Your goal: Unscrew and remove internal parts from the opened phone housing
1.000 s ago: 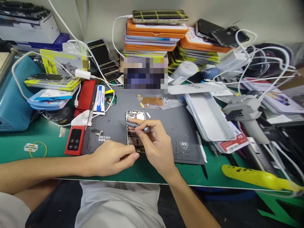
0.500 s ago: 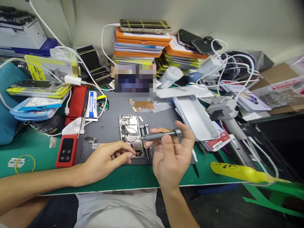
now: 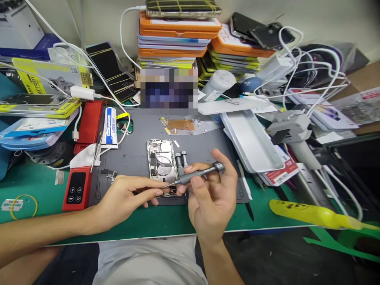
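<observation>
While the right hand held a slim grey precision screwdriver, in the head view its tip had just swung down to the left hand, whose thumb and forefinger, apart half a second earlier, had drawn together around it; whether they gripped it, or some tiny part there, I could not tell. The opened smartphone lay just beyond the left fingertips, its lower end partly covered by them. Both hands now seemed busy at the driver's tip rather than inside the phone.
</observation>
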The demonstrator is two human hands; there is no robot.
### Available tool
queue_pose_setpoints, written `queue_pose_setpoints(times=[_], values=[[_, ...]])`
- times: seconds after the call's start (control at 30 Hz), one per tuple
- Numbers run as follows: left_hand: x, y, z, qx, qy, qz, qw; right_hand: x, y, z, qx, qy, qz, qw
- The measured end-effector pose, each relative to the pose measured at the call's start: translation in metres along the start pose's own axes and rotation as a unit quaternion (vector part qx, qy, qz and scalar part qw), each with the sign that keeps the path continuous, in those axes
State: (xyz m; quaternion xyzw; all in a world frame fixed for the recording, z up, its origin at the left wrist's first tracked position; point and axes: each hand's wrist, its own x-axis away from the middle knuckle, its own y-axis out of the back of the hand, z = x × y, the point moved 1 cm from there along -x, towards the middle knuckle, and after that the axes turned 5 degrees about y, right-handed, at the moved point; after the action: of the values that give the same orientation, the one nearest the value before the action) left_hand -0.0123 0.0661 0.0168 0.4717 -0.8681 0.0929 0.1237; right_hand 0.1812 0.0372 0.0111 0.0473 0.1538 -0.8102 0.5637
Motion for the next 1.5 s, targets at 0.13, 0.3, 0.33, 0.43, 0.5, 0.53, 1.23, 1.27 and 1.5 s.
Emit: queue_pose_setpoints(times=[0.13, 0.3, 0.33, 0.43, 0.5, 0.53, 1.23, 1.27, 1.5], values=[[-0.001, -0.001, -0.003, 0.01, 0.014, -0.004, 1.0, -0.001, 0.0, 0.0, -0.01, -0.002, -0.005, 1.0], [-0.002, -0.001, -0.006, 0.012, 0.017, -0.01, 1.0, -0.001, 0.0, 0.0, -0.018, -0.01, -0.004, 1.0], [-0.002, -0.001, -0.006, 0.011, 0.016, -0.01, 1.0, -0.001, 0.0, 0.0, -0.019, -0.012, -0.003, 1.0], [-0.002, 0.0, -0.006, 0.011, 0.011, -0.009, 1.0, -0.001, 0.0, 0.001, -0.021, -0.015, 0.001, 1.0], [-0.002, 0.0, -0.006, 0.01, 0.009, -0.009, 1.0, -0.001, 0.0, 0.0, -0.018, -0.016, 0.001, 1.0], [-0.002, 0.0, -0.006, 0.01, 0.009, -0.01, 1.0, -0.001, 0.0, 0.0, -0.015, -0.016, 0.002, 1.0], [-0.002, -0.001, -0.011, -0.021, 0.004, -0.03, 0.999, -0.002, -0.001, 0.0, -0.025, -0.026, -0.003, 0.999], [-0.002, -0.001, -0.012, -0.021, 0.005, -0.03, 0.999, -0.002, -0.002, 0.0, -0.02, -0.024, -0.003, 0.999], [-0.003, -0.002, -0.013, -0.004, -0.005, -0.021, 1.0, -0.002, -0.001, 0.002, -0.016, -0.021, -0.002, 1.0]])
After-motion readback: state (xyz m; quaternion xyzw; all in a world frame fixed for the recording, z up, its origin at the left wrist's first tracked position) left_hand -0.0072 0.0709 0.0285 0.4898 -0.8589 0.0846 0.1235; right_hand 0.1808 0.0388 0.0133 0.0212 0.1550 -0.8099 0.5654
